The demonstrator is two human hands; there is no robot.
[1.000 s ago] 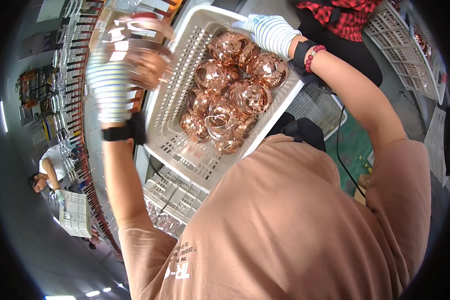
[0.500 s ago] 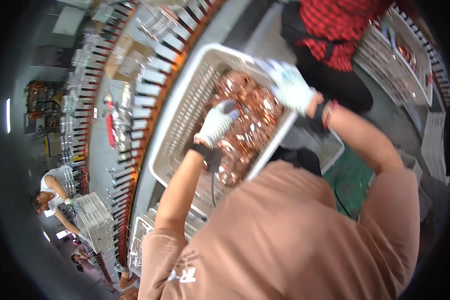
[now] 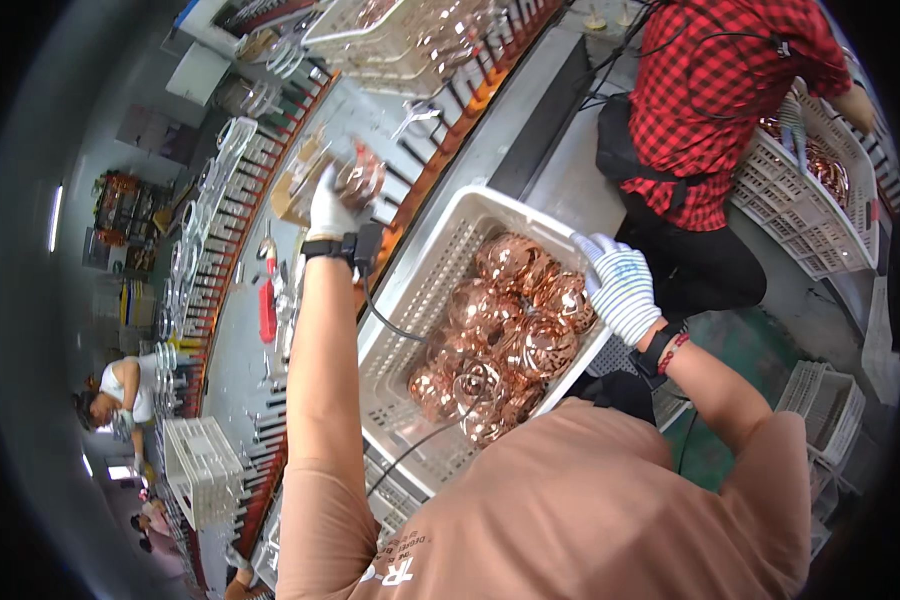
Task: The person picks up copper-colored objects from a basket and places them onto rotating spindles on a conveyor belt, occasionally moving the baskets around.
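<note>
My left hand [image 3: 332, 208], gloved in white, reaches out past the crate over the grey conveyor bench. Its fingers close on a shiny copper-coloured rounded shell [image 3: 362, 178], blurred by motion. Below and to the right lies a pale perforated plastic crate [image 3: 395, 325] holding several shiny copper-coloured round shells [image 3: 545, 345], some with cut-out patterns. My right hand [image 3: 622, 290], in a striped white glove, grips the crate's right rim near its far corner, with the fingers over the edge. A dark cable runs from my left wristband across the crate.
A cardboard box [image 3: 305, 185] and a red-handled tool [image 3: 267, 310] lie on the bench, between rows of dark pegs [image 3: 425, 190]. Another filled crate [image 3: 380, 50] stands at the far end. A co-worker in a red checked shirt [image 3: 725, 90] handles a crate [image 3: 810, 210] at right.
My left hand has left the crate's contents and moved up and left over the bench with a copper-coloured shell. My right hand has come down onto the crate's rim. The view has shifted.
</note>
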